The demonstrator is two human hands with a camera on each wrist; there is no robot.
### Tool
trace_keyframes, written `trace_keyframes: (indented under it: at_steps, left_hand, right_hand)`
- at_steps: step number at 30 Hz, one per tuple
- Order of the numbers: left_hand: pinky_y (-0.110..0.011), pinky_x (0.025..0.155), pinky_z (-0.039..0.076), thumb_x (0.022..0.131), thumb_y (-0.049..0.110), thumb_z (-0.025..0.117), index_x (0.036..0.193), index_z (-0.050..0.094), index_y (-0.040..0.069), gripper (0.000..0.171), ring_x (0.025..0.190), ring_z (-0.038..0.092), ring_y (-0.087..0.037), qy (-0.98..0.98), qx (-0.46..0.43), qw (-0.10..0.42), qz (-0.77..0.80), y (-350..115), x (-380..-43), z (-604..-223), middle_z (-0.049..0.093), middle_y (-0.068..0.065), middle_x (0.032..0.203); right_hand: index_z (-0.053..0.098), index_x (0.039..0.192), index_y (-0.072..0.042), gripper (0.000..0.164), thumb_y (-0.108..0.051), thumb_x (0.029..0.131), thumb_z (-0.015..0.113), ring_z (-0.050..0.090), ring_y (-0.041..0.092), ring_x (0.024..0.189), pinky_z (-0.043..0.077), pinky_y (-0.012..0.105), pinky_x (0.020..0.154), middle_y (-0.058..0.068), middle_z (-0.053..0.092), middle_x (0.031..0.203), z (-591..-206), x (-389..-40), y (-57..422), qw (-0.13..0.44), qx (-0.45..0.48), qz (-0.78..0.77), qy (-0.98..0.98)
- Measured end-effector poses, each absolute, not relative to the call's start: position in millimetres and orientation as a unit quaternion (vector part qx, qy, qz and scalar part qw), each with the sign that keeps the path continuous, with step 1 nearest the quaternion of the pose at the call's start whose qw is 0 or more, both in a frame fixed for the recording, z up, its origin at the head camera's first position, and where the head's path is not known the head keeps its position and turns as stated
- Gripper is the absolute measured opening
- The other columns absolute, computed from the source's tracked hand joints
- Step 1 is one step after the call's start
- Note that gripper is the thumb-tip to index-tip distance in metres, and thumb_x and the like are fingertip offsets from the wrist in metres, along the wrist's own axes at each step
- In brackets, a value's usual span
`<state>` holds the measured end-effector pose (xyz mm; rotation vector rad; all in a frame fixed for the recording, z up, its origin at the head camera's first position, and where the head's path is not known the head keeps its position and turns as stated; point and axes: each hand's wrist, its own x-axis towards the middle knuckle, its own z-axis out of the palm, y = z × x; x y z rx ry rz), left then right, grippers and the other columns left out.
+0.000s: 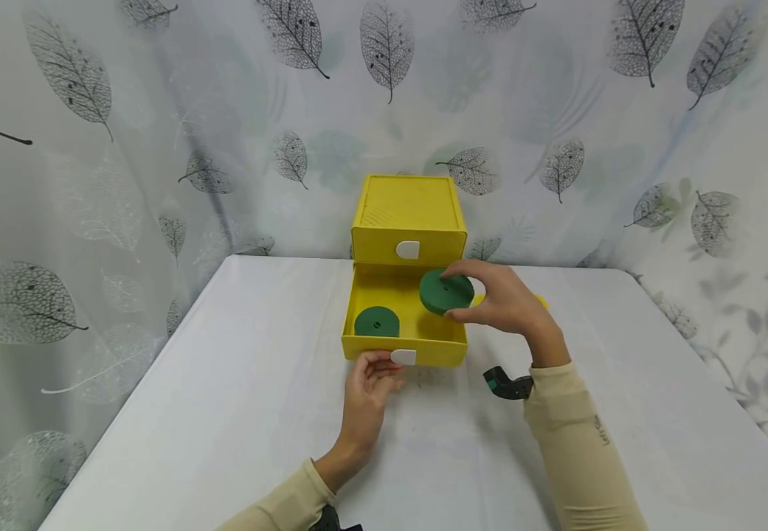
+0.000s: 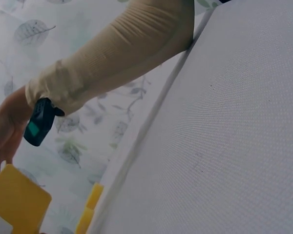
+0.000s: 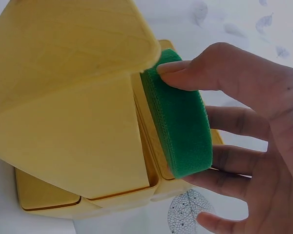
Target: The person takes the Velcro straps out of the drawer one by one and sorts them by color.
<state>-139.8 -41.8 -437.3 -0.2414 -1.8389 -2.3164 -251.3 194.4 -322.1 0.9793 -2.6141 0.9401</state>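
Observation:
My right hand [image 1: 499, 296] pinches a thick roll of green hook-and-loop tape [image 1: 443, 295] by its rim, thumb on one side and fingers on the other. It is above the right side of the pulled-out lower drawer [image 1: 410, 321] of a yellow drawer unit [image 1: 410, 203]. In the right wrist view the roll [image 3: 183, 126] shows wound layers along its edge. A second green roll [image 1: 377, 322] lies in the drawer's left front corner. My left hand [image 1: 368, 387] has curled fingers at the drawer front, gripping by the white handle [image 1: 403, 357]; it is out of the left wrist view.
The unit's upper drawer, with its own white handle [image 1: 408, 249], is closed. Behind my right hand, part of a yellow object [image 1: 542, 302] shows on the white table [image 1: 277, 413]. A leaf-patterned curtain [image 1: 237, 110] hangs behind the table.

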Motion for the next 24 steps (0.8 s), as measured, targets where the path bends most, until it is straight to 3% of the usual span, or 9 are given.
trace_keyframes:
  at_steps: [7, 16, 24]
  left_hand:
    - [-0.028, 0.088, 0.055, 0.092, -0.009, 0.051, 0.122, 0.050, -0.010, 0.030, 0.112, 0.056, -0.049, -0.619, -0.084, 0.088, -0.776, -42, -140, -438, 0.058, -0.024, 0.117]
    - [-0.029, 0.089, 0.055, 0.091, -0.011, 0.051, 0.122, 0.050, -0.009, 0.031, 0.107, 0.062, -0.032, -0.618, -0.086, 0.087, -0.776, -43, -141, -440, 0.058, -0.024, 0.117]
    - [-0.028, 0.088, 0.055, 0.093, -0.009, 0.053, 0.122, 0.051, -0.010, 0.029, 0.111, 0.059, -0.045, -0.625, -0.089, 0.091, -0.770, -43, -141, -440, 0.059, -0.024, 0.116]
  right_hand:
    - [0.070, 0.125, -0.007, 0.054, -0.016, 0.077, 0.093, 0.060, 0.026, 0.109, 0.049, 0.049, 0.100, 0.007, 0.069, 0.125, -319, -251, 200, 0.099, 0.322, 0.319, -0.886]
    - [0.070, 0.127, -0.007, 0.052, -0.018, 0.080, 0.091, 0.061, 0.028, 0.108, 0.050, 0.050, 0.096, 0.008, 0.069, 0.124, -316, -249, 210, 0.105, 0.317, 0.324, -0.885]
    - [0.070, 0.127, -0.008, 0.054, -0.015, 0.079, 0.092, 0.061, 0.029, 0.109, 0.050, 0.050, 0.096, 0.008, 0.069, 0.125, -317, -250, 220, 0.110, 0.305, 0.327, -0.888]
